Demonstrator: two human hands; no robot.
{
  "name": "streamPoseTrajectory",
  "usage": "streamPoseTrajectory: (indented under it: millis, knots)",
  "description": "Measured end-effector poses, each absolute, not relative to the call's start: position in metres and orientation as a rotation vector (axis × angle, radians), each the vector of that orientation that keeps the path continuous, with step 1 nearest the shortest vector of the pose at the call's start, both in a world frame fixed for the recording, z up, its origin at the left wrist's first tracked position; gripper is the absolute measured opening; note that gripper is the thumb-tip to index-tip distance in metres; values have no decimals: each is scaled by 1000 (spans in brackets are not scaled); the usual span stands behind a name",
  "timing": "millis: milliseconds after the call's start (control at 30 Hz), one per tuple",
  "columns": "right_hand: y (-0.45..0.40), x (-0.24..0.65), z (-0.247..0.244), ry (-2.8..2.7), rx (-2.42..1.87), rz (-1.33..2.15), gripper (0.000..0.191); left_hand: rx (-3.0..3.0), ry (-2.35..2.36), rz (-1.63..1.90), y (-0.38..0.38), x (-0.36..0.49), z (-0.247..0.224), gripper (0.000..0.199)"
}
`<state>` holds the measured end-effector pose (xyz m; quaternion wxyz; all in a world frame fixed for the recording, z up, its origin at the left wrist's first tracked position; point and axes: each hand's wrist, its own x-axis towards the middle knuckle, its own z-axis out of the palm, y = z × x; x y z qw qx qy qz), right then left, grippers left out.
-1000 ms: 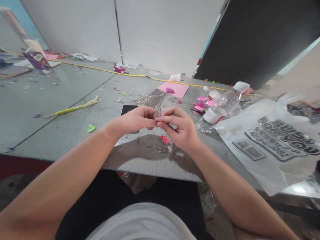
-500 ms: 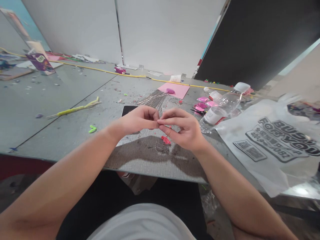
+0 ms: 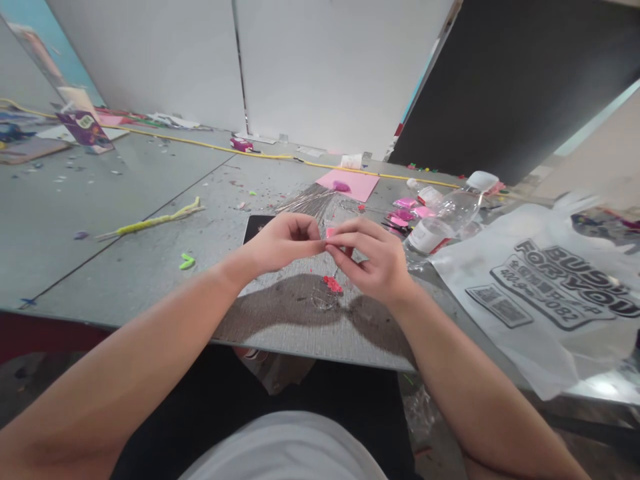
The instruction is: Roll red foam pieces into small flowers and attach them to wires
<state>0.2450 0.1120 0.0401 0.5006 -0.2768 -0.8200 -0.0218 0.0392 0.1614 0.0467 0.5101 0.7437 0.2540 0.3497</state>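
Note:
Above the table's near part, my left hand [image 3: 281, 245] and my right hand [image 3: 374, 256] meet at the fingertips. Both are closed in a pinch around a small pink-red piece [image 3: 331, 233], mostly hidden by the fingers. Whether it is clay I cannot tell for sure. Below them on the table lies a clump of red bits [image 3: 333, 285], with a loop of thin clear or wiry material [image 3: 324, 300] beside it. A dark flat object [image 3: 255, 225] is partly covered by my left hand. Thin metal wires [image 3: 305, 200] lie in a bundle beyond the hands.
A pink sheet [image 3: 360, 183] bears a purple lump [image 3: 341, 186]. To the right are pink packets [image 3: 404, 215], a plastic bottle [image 3: 450, 217] and a white plastic bag [image 3: 540, 287]. Leftward lie a yellow-green twisted stem [image 3: 150, 222] and a green V-shaped piece [image 3: 187, 261].
My joined fingertips have shifted slightly right and up. The pink-red piece now shows above my right fingertips, where the fingers hid it before.

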Motion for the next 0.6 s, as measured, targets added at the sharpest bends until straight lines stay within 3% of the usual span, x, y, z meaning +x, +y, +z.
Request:
streamPoseTrajectory:
  millis: [233,367,600]
  knots:
    - [112,243,34,-1716,-790,199,14,1764,793,824,165,41,46,31]
    - [113,244,33,-1678,-812,326,6,1775,811,780,164,39,47,31]
    - [112,241,33,-1750,-936,229,8,1780,843,758,163,41,50,29]
